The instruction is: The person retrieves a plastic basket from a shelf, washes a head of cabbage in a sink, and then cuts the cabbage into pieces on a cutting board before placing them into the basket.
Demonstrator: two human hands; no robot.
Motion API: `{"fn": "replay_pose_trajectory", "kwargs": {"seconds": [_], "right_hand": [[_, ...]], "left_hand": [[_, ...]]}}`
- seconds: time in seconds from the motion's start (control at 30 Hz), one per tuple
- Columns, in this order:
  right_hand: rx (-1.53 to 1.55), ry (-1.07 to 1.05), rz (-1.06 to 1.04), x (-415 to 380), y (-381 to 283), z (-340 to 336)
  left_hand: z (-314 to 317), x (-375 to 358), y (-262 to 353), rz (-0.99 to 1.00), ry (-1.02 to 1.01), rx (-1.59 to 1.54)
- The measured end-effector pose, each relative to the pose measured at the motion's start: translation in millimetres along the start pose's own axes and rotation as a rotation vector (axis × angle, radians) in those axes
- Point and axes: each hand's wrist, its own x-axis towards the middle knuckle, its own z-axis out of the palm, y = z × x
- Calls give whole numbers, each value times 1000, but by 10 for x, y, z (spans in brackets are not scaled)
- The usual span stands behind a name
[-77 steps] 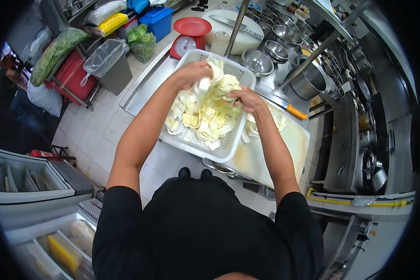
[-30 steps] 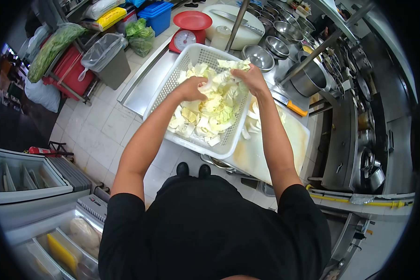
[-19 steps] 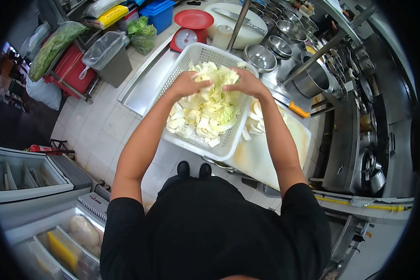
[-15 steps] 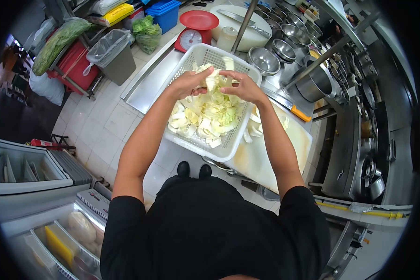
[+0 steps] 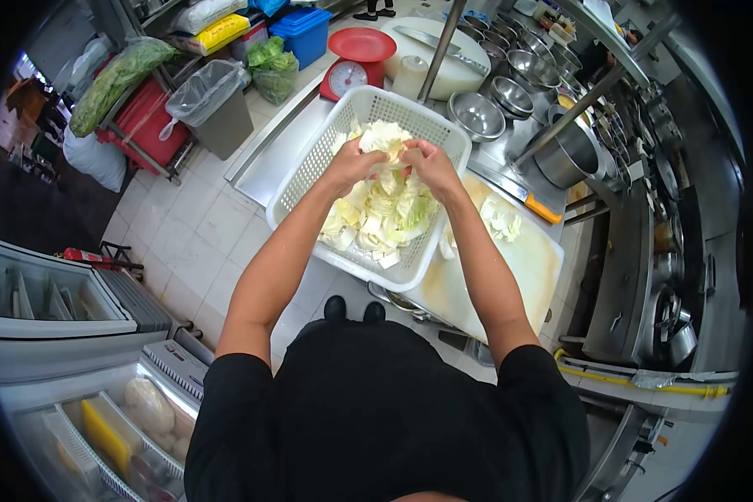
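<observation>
Both my hands are inside a white perforated plastic basket [image 5: 297, 194] of cut cabbage [image 5: 383, 226]. My left hand [image 5: 354, 166] has its fingers closed on pale cabbage leaves in the upper middle of the basket. Facing it, my right hand [image 5: 429, 166] pinches the same clump of leaves. The fingertips are partly hidden by the leaves. White and yellow-green pieces lie loose below and beyond the hands. On the cutting board [image 5: 519, 272], right of the basket, are more cabbage pieces [image 5: 500, 219].
A knife with an orange handle [image 5: 542, 209] lies beyond the cutting board. Past the basket stand a red scale [image 5: 349, 77], a lidded container [image 5: 410, 77] and metal bowls [image 5: 477, 115]. A lined bin [image 5: 213, 113] is on the floor to the left.
My hands have come closer together and lower into the basket, around the cabbage leaves. The clump has loosened and spread between them. The camera view has shifted slightly.
</observation>
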Motion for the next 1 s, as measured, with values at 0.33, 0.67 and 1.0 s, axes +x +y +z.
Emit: {"fn": "replay_pose_trajectory", "kwargs": {"seconds": [0.33, 0.67, 1.0], "right_hand": [[36, 148, -174, 28, 8, 123], [-77, -36, -30, -90, -213, 85], [53, 34, -138, -57, -174, 88]], "left_hand": [[-95, 54, 29, 138, 40, 116], [-67, -53, 145, 195, -53, 262], [-121, 105, 65, 182, 18, 419]]}}
